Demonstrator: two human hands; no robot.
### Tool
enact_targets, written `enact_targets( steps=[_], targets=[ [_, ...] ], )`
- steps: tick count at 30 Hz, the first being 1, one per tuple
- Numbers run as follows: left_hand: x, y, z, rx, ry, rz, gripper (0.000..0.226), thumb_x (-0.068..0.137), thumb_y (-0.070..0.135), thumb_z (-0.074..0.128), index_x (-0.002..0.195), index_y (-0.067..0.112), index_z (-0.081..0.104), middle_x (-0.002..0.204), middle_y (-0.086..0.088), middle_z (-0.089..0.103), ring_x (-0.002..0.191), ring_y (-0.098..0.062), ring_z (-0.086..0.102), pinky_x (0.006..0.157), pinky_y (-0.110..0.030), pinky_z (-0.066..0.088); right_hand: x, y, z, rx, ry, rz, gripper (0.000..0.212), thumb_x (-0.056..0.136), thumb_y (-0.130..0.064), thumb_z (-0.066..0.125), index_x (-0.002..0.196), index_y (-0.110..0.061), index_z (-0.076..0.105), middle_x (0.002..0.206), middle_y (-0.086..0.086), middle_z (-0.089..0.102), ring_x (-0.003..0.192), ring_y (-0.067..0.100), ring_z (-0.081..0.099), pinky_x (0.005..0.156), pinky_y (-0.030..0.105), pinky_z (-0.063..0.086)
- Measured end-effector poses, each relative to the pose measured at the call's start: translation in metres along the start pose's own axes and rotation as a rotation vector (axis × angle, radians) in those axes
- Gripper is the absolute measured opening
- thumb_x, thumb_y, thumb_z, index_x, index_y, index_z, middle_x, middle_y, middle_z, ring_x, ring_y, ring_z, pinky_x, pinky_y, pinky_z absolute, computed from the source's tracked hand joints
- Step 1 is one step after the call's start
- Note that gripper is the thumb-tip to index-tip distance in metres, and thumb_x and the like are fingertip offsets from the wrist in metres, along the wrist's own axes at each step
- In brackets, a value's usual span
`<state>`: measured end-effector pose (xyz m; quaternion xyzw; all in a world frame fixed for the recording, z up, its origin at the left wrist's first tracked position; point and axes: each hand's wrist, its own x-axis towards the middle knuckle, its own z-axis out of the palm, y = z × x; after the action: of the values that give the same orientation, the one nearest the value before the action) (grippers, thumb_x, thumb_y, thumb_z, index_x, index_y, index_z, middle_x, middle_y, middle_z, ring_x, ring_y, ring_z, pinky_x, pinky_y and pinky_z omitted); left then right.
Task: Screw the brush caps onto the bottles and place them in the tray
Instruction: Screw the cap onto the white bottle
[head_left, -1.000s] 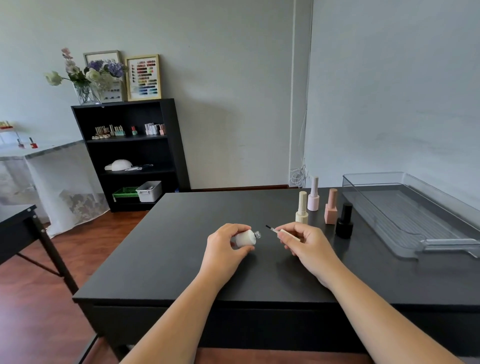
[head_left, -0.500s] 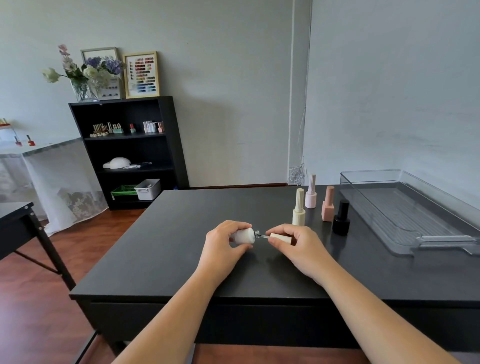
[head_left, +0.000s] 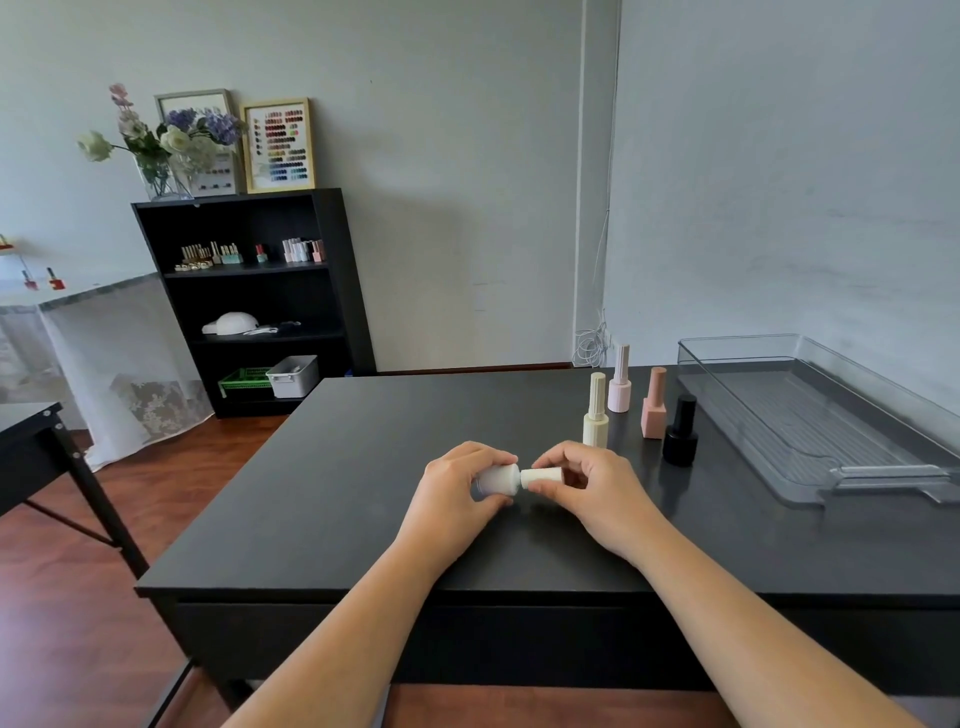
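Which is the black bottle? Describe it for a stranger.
Find the clear tray on the right of the black table. Just left of it stands the black bottle. It alone is black and squat; the pink square bottle and cream bottle nearby are pale and taller.

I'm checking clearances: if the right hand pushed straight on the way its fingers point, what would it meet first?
Probably the white bottle in the left hand; the cap the right hand pinches meets its neck.

At centre frame, the left hand (head_left: 457, 491) grips a white bottle (head_left: 497, 479) while the right hand (head_left: 592, 493) pinches its cap (head_left: 541, 477) against the neck, above the tabletop (head_left: 363, 467).
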<state>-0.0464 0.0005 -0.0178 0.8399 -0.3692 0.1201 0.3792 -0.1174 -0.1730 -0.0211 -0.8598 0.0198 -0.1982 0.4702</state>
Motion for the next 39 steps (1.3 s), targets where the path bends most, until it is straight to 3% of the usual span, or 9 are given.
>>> enact_targets(
  steps=[8,11,15,18,21,25,30,36,39],
  targets=[
    [0.0001,-0.0008,0.0000,-0.035,0.039,0.015,0.036,0.069,0.014,0.078,0.102,0.025,0.070,0.099,0.012,0.066,0.091,0.000,0.057,0.080,-0.003,0.038,0.0002,-0.0002,0.0027,-0.067,0.000,-0.037,0.016,0.085,-0.025,0.063,0.100,-0.031,0.063,0.071,-0.004,0.059,0.061,0.003,0.051,0.058,0.009,0.040],
    [-0.0003,-0.0014,-0.0002,-0.046,0.047,0.004,0.037,0.069,0.013,0.078,0.102,0.025,0.070,0.099,0.013,0.065,0.090,0.001,0.056,0.079,-0.002,0.038,-0.0003,-0.0006,0.0021,-0.096,-0.020,-0.020,0.005,0.089,-0.028,0.059,0.088,-0.029,0.064,0.067,-0.005,0.066,0.058,0.004,0.053,0.057,0.013,0.041],
    [-0.0002,-0.0010,0.0000,-0.056,0.044,0.004,0.037,0.069,0.014,0.078,0.103,0.027,0.069,0.099,0.014,0.065,0.090,0.002,0.056,0.080,-0.004,0.039,0.0011,-0.0023,0.0024,-0.060,0.016,0.028,0.029,0.092,-0.046,0.050,0.074,-0.028,0.065,0.056,-0.007,0.065,0.051,0.003,0.052,0.059,0.023,0.044],
    [0.0001,-0.0017,-0.0003,-0.068,0.057,-0.002,0.036,0.069,0.013,0.078,0.102,0.026,0.070,0.097,0.013,0.065,0.089,0.002,0.056,0.078,-0.005,0.040,-0.0001,-0.0015,0.0028,-0.006,-0.001,0.011,0.012,0.088,-0.035,0.059,0.099,-0.033,0.064,0.074,-0.007,0.068,0.065,0.002,0.057,0.063,0.010,0.043],
    [0.0005,-0.0028,0.0001,-0.078,0.062,-0.006,0.036,0.069,0.013,0.079,0.101,0.027,0.070,0.097,0.014,0.066,0.090,0.002,0.056,0.079,-0.006,0.041,-0.0010,0.0000,0.0021,-0.037,-0.031,-0.022,0.005,0.089,-0.026,0.059,0.090,-0.029,0.062,0.072,-0.006,0.070,0.061,0.002,0.055,0.063,0.015,0.045],
    [0.0004,-0.0027,0.0005,-0.089,0.059,-0.006,0.037,0.069,0.015,0.079,0.102,0.028,0.069,0.097,0.015,0.066,0.091,0.001,0.056,0.079,-0.008,0.042,0.0000,-0.0024,0.0023,-0.033,-0.004,0.033,0.035,0.092,-0.048,0.048,0.074,-0.022,0.065,0.056,-0.001,0.067,0.048,0.004,0.052,0.063,0.027,0.048],
    [0.0002,-0.0033,-0.0001,-0.087,0.059,-0.011,0.036,0.068,0.015,0.079,0.101,0.029,0.069,0.095,0.018,0.064,0.092,0.006,0.054,0.077,-0.003,0.039,-0.0011,0.0008,0.0033,-0.050,-0.011,-0.049,0.010,0.085,-0.032,0.063,0.094,-0.033,0.058,0.075,-0.007,0.069,0.064,0.000,0.056,0.061,0.008,0.043],
    [-0.0003,-0.0020,-0.0005,-0.088,0.043,-0.007,0.037,0.069,0.014,0.079,0.101,0.029,0.069,0.097,0.016,0.065,0.091,0.002,0.056,0.079,-0.008,0.042,0.0002,-0.0008,0.0028,-0.055,0.003,-0.003,0.032,0.088,-0.052,0.051,0.073,-0.026,0.062,0.060,-0.004,0.068,0.055,0.005,0.058,0.065,0.026,0.048],
    [-0.0002,-0.0018,-0.0015,-0.087,0.053,-0.010,0.036,0.069,0.015,0.079,0.101,0.029,0.069,0.096,0.016,0.065,0.089,0.001,0.056,0.077,-0.008,0.043,-0.0001,0.0003,0.0048,-0.040,0.010,-0.049,0.011,0.085,-0.041,0.062,0.093,-0.033,0.061,0.070,-0.007,0.062,0.063,0.001,0.056,0.064,0.013,0.045]
  ],
)
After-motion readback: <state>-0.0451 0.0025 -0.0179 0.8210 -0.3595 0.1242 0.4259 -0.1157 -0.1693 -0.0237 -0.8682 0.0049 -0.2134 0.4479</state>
